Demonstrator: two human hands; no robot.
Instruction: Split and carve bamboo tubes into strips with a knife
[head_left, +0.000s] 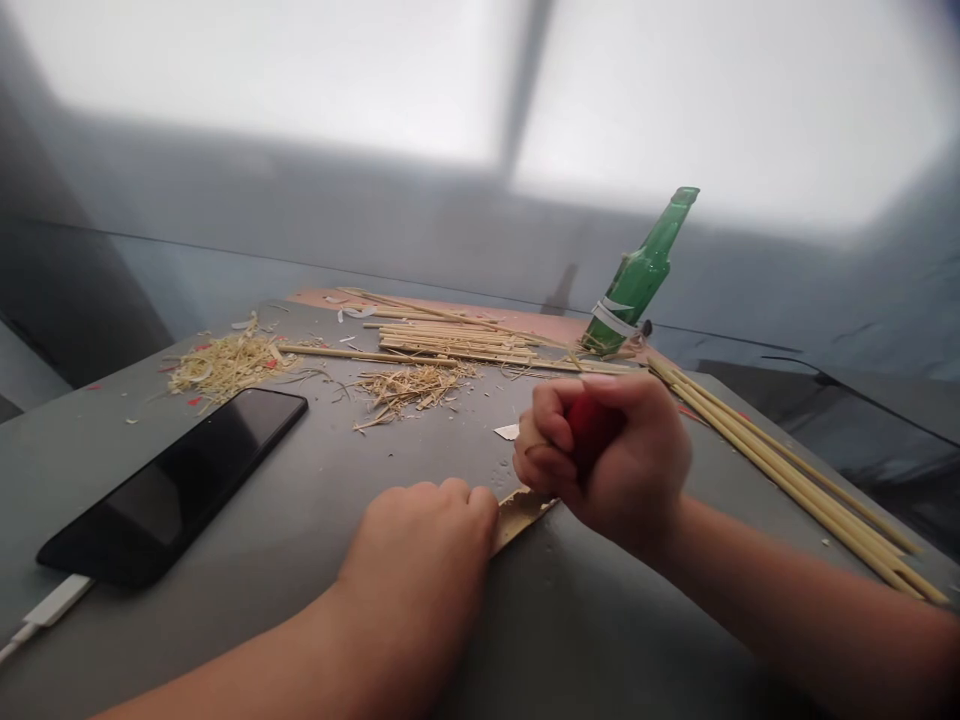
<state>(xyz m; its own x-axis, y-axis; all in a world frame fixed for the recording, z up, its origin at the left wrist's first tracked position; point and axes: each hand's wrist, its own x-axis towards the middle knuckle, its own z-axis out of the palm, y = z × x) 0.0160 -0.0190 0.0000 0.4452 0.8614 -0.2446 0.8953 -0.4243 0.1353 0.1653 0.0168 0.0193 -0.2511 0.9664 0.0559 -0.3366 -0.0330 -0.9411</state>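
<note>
My left hand (427, 550) is closed and pressed down on the grey table. Out of its right side sticks a tan, slightly hollow piece (517, 517), possibly bamboo; the rest of it is covered by the fingers. Just above the free end of that piece, my right hand (630, 460) makes a fist around a red handle (592, 430). The working end of this tool is hidden, so its kind does not show. Behind the hands lie a small heap of shavings (412, 388) and a white scrap (507, 433).
A black phone (187, 480) with a white cable (56, 605) lies at left. Farther back are a larger shavings pile (229, 365) and a stack of thin sticks (457, 342). A green bottle (637, 280) leans at the back right. Long sticks (787, 475) line the right edge.
</note>
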